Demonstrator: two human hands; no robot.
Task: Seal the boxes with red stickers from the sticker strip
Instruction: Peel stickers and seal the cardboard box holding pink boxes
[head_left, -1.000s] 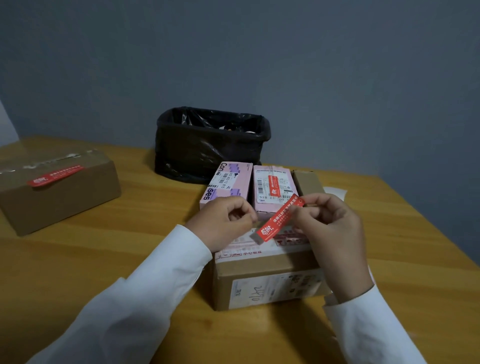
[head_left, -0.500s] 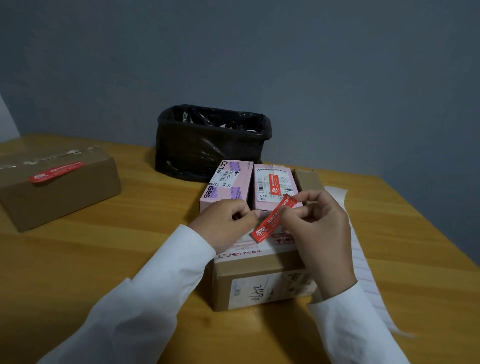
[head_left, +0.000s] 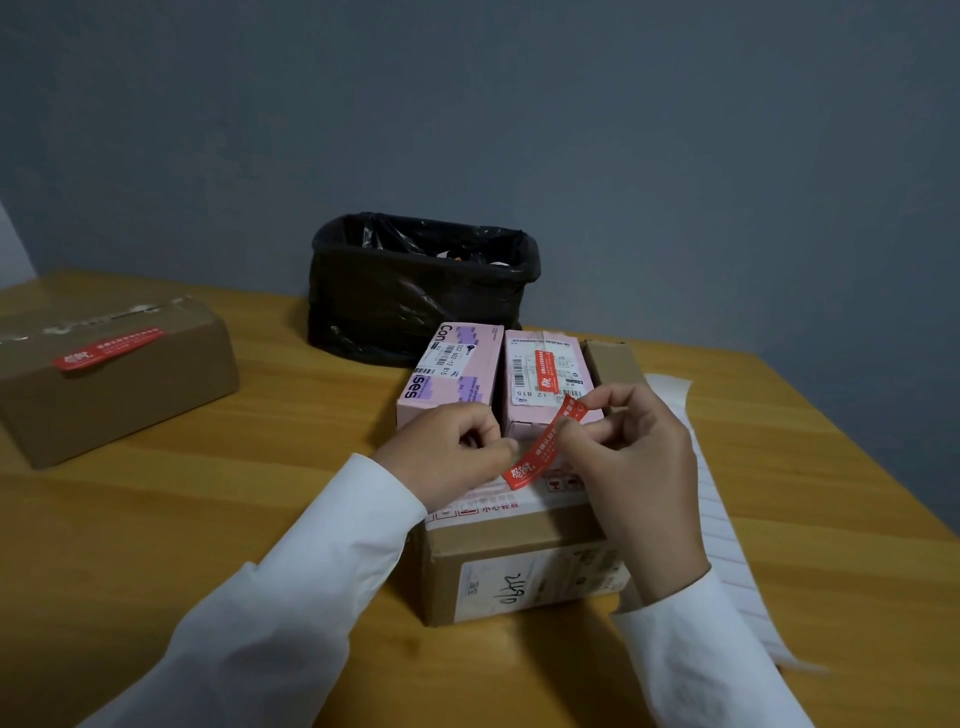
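Observation:
A red sticker (head_left: 540, 448) hangs slanted above a brown cardboard box (head_left: 519, 551) near the table's front. My right hand (head_left: 631, 467) pinches the sticker's upper end between thumb and fingers. My left hand (head_left: 447, 454) has its fingertips pinched at the sticker's left edge. Behind stand two pink boxes: the left one (head_left: 452, 371) bears no red sticker, the right one (head_left: 545, 379) has one on top. A white backing strip (head_left: 722, 525) lies on the table to the right of the brown box.
A larger brown box (head_left: 111, 379) with a red sticker on top sits at the far left. A black-lined bin (head_left: 421, 286) stands against the wall behind the pink boxes. A small brown box (head_left: 613, 361) stands right of the pink ones. The wooden table (head_left: 182, 499) ends at the right.
The sticker has turned steeper and shifted slightly left over the brown box. The white strip now lies on the table at the right, freed from my right hand.

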